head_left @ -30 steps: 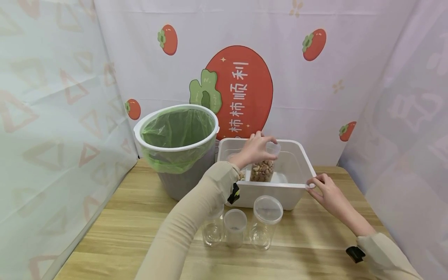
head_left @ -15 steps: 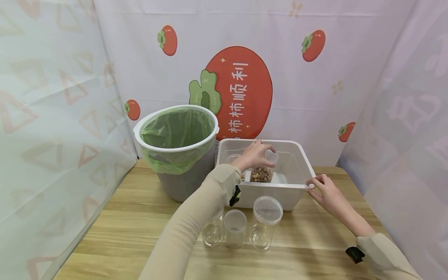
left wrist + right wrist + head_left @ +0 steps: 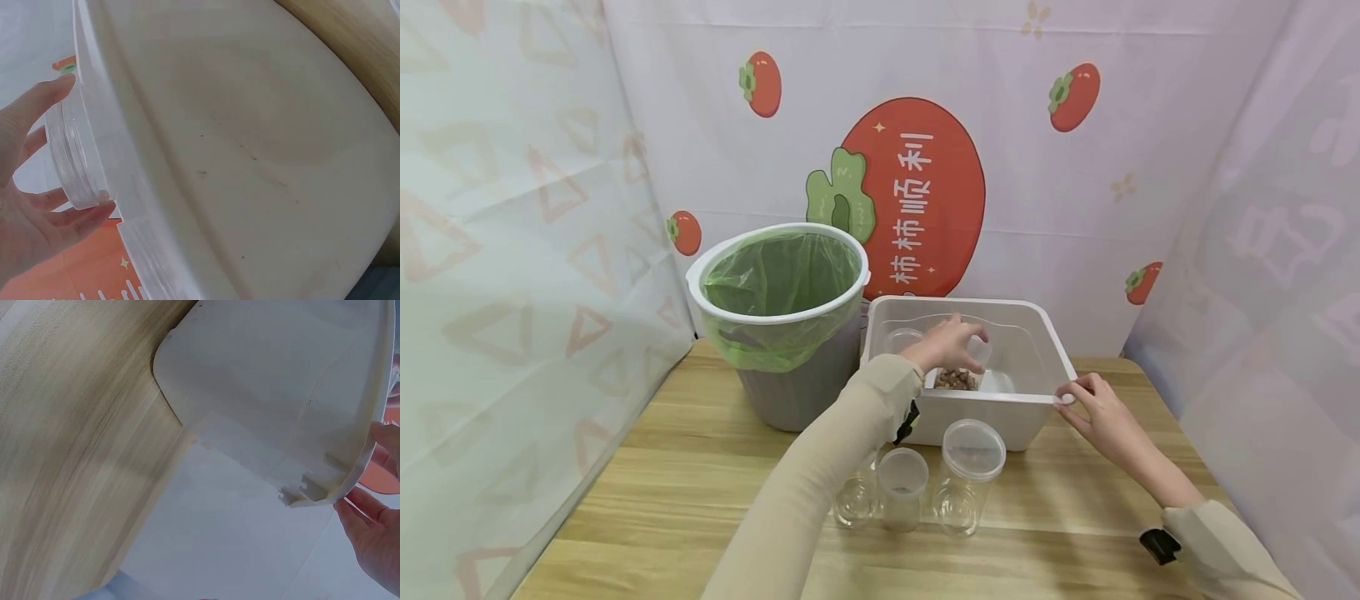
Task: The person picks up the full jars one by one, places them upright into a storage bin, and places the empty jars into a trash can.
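My left hand (image 3: 949, 343) is inside the white plastic tub (image 3: 985, 421), near its middle. Thumb and fingers span the clear lid (image 3: 70, 153) of a jar of nuts (image 3: 957, 380) and grip it at the sides. The jar's lower part is hidden behind the tub's front wall. At the tub's front right corner, my right hand (image 3: 1101, 415) pinches the rim (image 3: 357, 478), thumb on one side and fingers on the other.
Another clear lidded jar (image 3: 904, 337) is in the tub's left part. Three clear jars stand on the wooden table before the tub, the right one (image 3: 961, 500) with a lid. Left of the tub stands a grey bin (image 3: 805, 387) with a green liner.
My left hand has moved down into the tub with the jar of nuts, which has sunk further behind the front wall. The right hand has stayed on the rim.
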Available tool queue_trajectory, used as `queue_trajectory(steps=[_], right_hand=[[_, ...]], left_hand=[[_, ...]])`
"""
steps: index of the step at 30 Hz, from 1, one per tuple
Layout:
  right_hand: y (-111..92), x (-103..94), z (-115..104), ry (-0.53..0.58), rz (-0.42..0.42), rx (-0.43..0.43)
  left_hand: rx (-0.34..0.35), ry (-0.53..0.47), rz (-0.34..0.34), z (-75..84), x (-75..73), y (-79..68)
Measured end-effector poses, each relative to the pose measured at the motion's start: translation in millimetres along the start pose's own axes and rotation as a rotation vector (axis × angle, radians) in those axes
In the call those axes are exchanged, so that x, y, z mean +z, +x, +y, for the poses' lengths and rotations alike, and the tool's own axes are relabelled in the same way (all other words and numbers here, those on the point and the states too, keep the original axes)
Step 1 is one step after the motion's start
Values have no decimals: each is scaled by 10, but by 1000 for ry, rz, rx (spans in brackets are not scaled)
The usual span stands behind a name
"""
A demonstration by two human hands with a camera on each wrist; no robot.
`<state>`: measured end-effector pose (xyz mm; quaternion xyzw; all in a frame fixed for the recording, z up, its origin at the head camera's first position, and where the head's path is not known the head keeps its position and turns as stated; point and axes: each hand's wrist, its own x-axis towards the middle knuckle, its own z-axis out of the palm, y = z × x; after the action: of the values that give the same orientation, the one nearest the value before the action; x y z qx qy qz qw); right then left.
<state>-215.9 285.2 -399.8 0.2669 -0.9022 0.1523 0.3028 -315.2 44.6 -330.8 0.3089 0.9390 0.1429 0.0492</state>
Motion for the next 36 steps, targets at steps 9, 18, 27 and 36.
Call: queue_trajectory(steps=[9, 18, 27, 36], right_hand=[[0, 1, 3, -1, -1, 6], [4, -3, -9, 7, -8, 13], [118, -137, -39, 1, -107, -13], [341, -388, -133, 20, -371, 144]], left_hand=[[12, -21, -27, -11, 92, 7], [-14, -15, -67, -42, 74, 1], [-19, 50, -114, -33, 29, -31], [103, 93, -63, -6, -196, -149]])
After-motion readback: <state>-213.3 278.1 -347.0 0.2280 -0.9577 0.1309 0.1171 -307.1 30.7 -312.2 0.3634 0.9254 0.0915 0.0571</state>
